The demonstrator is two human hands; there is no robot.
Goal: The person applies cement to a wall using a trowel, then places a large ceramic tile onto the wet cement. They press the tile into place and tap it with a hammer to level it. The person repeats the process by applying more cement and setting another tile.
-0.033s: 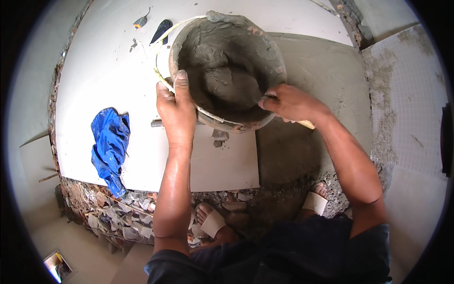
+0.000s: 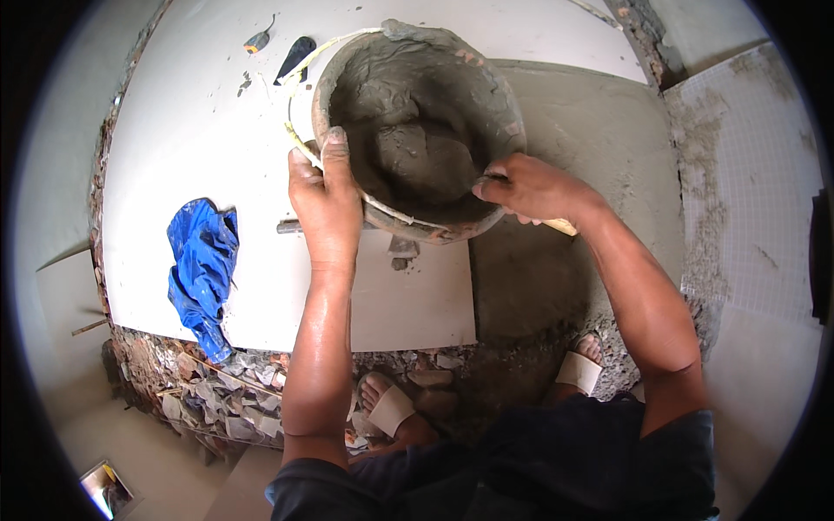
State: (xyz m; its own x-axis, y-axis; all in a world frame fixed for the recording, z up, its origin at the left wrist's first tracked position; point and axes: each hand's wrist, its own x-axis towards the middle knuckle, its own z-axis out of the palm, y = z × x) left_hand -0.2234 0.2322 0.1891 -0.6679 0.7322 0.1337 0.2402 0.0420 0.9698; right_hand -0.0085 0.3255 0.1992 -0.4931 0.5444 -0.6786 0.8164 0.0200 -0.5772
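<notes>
centrally, upper frame: one round mortar-crusted bucket (image 2: pixel 465 231), wet grey mortar (image 2: pixel 427 161) inside; left hand (image 2: pixel 328 198) gripping its rim; right hand (image 2: pixel 540 193) closed round a pale wooden handle (image 2: pixel 561 227).

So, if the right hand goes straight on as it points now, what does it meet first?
Probably the grey cement in the bucket, since the right hand points left over it; depth is unclear.

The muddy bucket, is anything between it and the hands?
Nothing visible blocks them. The left hand grips the bucket on its left, the bucket's pale handle crossing that hand; the right hand, at the bucket's right, holds a yellowish grip.
</notes>
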